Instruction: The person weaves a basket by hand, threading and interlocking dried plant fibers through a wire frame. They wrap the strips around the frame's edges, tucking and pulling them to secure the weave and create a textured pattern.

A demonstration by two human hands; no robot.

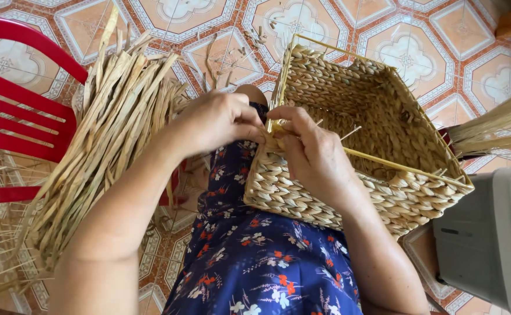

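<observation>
A square woven straw basket (384, 116) with a yellow wire rim rests on my lap, over a dark blue flowered dress (255, 256). My left hand (217, 119) and my right hand (308, 151) meet at the basket's near left corner. Both pinch a straw strand (274, 129) at the rim there. A thin straw sticks out by my right fingers.
A big bundle of dried straw strands (104, 151) leans at my left, against a red plastic chair (16, 111). A grey plastic box (489, 239) stands at the lower right. More loose straw (500, 125) lies at the right. The floor has patterned orange tiles (179, 23).
</observation>
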